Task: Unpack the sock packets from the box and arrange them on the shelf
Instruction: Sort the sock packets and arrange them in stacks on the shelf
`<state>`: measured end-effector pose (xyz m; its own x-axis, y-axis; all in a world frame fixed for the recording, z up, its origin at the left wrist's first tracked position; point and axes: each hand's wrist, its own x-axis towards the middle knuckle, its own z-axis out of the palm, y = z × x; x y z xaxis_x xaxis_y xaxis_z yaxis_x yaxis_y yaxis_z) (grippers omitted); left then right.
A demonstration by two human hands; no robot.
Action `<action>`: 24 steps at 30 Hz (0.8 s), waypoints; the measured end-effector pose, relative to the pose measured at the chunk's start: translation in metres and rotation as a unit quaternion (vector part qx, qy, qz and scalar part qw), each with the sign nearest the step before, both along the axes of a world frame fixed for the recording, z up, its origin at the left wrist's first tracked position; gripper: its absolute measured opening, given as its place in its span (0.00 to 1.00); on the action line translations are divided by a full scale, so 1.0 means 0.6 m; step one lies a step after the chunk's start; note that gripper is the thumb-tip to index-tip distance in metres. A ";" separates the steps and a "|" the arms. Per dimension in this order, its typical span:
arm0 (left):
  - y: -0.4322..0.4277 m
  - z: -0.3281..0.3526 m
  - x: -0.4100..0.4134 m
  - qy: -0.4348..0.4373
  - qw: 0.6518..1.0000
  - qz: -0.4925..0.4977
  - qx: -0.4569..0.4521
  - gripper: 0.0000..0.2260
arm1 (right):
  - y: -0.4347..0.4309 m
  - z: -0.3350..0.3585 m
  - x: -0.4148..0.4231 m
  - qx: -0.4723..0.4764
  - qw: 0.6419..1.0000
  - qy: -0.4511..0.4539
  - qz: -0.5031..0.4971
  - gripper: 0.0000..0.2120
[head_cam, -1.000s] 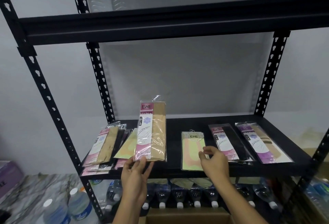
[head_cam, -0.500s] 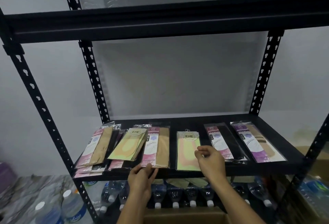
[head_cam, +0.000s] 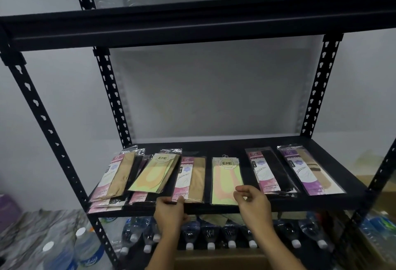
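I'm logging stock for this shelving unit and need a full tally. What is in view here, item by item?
Shelving unit: one, black metal, fills the view.
Pink packets: overlapping pile, count unclear, pink with beige, shelf far left.
Yellow-green packet: one, tilted, lying on that pile.
Pink and beige packet: one, left of centre.
Yellow and peach packet: one, centre.
Pink and black packet: one, right of centre.
Purple packet: one, far right.
Water bottles: a row, clear with white caps, lower shelf; more at lower left.
Cardboard box: one, brown, bottom edge.
Left hand: at the pink and beige packet's near edge.
Right hand: over the yellow and peach packet's near corner.
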<state>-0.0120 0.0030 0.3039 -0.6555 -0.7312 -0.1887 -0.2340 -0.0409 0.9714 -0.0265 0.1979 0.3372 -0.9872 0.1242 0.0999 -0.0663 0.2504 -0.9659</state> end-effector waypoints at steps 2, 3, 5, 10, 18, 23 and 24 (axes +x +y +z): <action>-0.002 -0.003 0.006 -0.005 0.999 -0.011 -0.047 0.16 | -0.001 0.000 0.005 -0.006 1.000 0.000 0.006 0.04; -0.004 -0.004 0.009 -0.005 0.998 -0.018 -0.065 0.17 | -0.001 0.001 0.008 -0.010 1.000 -0.001 0.008 0.04; -0.005 -0.004 0.019 0.012 0.996 -0.029 -0.084 0.17 | -0.004 -0.001 0.012 -0.013 1.000 -0.001 0.010 0.04; -0.029 0.000 0.041 0.059 0.993 -0.007 -0.104 0.12 | -0.021 -0.005 0.013 -0.009 1.000 -0.006 0.014 0.03; -0.127 0.027 0.078 0.104 0.986 0.066 -0.114 0.06 | -0.097 0.000 0.013 0.010 0.998 0.005 0.069 0.03; -0.204 0.025 0.094 0.083 0.981 0.136 -0.107 0.07 | -0.167 -0.004 0.004 0.028 0.993 -0.008 0.112 0.03; -0.218 0.024 0.097 0.080 0.981 0.148 -0.098 0.07 | -0.182 -0.005 0.001 0.032 0.992 -0.013 0.120 0.03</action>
<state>0.0459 -0.1277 0.3181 -0.4195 -0.9056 0.0617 -0.0846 0.1067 0.9907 -0.0256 0.0884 0.3341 -0.9899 -0.1201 0.0746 -0.1071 0.2920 -0.9504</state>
